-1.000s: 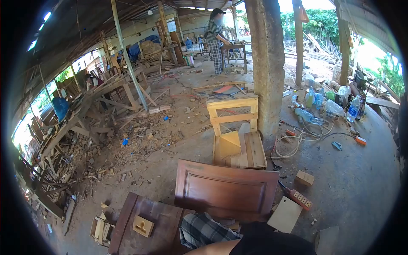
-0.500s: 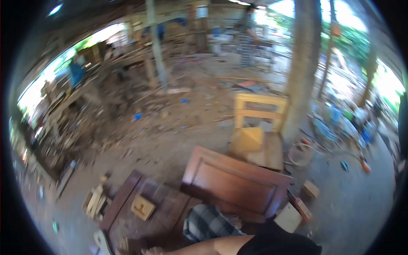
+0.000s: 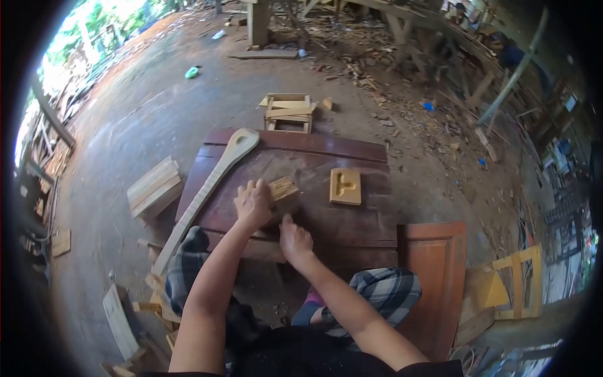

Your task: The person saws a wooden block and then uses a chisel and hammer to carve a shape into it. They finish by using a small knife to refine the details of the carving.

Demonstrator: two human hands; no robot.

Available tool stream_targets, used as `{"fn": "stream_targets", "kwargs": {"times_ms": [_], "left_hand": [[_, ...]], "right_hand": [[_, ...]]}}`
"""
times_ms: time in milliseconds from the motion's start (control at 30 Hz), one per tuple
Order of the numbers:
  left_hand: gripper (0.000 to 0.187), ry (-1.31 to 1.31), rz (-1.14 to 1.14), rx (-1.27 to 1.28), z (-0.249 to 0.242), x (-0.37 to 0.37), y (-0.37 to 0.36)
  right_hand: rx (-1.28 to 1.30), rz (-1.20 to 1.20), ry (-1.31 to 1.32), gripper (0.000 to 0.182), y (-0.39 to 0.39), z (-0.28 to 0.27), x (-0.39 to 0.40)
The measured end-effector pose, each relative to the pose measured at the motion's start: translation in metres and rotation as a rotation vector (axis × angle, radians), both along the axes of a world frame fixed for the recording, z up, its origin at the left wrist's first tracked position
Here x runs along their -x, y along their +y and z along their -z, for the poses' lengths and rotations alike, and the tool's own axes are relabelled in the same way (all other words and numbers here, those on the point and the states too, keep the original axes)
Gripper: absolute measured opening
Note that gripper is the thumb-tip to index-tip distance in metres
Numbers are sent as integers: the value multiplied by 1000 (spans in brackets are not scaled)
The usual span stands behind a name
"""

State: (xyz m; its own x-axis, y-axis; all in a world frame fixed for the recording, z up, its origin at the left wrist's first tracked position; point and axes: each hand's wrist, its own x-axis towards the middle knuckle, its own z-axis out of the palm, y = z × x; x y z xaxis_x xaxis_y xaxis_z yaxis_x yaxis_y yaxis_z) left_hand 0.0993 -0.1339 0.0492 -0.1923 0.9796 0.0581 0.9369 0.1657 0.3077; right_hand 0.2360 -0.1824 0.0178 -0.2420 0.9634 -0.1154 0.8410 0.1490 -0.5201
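A carved wooden block (image 3: 286,196) rests on a dark reddish-brown wooden panel (image 3: 301,151), its top face rough and chipped. My left hand (image 3: 253,202) is closed on the block's left side, fingers on its upper left edge. Just below the block's near right corner, my right hand (image 3: 296,241) is closed, with one digit pointing up at the block. Whatever it holds, if anything, is hidden. To the right lies a flat yellowish block (image 3: 346,186) with a T-shaped hollow. A long pale wooden piece (image 3: 217,176) with a holed, rounded end lies along the panel's left side.
Stacked wood blocks (image 3: 156,190) stand on the floor at left. A small slatted wooden frame (image 3: 289,113) is beyond the panel. At right are a second brown panel (image 3: 432,276) and a yellow wooden chair (image 3: 515,283). Wood scraps (image 3: 383,103) litter the floor.
My view has turned left and down from the wider workshop to the panel. Both hands are now at the wooden block; earlier only part of one hand showed at the bottom edge.
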Motion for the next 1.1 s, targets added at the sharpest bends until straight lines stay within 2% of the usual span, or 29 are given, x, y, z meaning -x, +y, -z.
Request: {"fn": "stream_targets", "kwargs": {"times_ms": [100, 167, 300, 467, 667, 800, 900, 1033, 1100], "left_hand": [[53, -24, -7, 11, -16, -2, -3], [51, -43, -27, 51, -23, -4, -7], [54, -42, -28, 34, -18, -4, -5], [53, -31, -5, 2, -16, -2, -6], [52, -45, -57, -10, -12, -5, -4], [53, -34, -7, 1, -13, -6, -8], [53, -37, -22, -25, -15, -4, -6], [55, -25, -52, 1, -8, -6, -1], [53, -25, -44, -46, 4, -6, -6]], "right_hand": [[-44, -26, -39, 19, 19, 7, 15], [-12, -55, -37, 20, 4, -9, 2], [164, -28, -108, 20, -24, -25, -13], [-36, -33, -26, 21, 23, 9, 18], [122, -15, -77, 17, -27, -25, -19], [111, 11, -50, 16, 0, -8, 0], [-10, -63, -97, 18, 29, 5, 17], [39, -52, -106, 17, -10, -24, -12], [93, -38, -136, 18, -29, -15, -19]]}}
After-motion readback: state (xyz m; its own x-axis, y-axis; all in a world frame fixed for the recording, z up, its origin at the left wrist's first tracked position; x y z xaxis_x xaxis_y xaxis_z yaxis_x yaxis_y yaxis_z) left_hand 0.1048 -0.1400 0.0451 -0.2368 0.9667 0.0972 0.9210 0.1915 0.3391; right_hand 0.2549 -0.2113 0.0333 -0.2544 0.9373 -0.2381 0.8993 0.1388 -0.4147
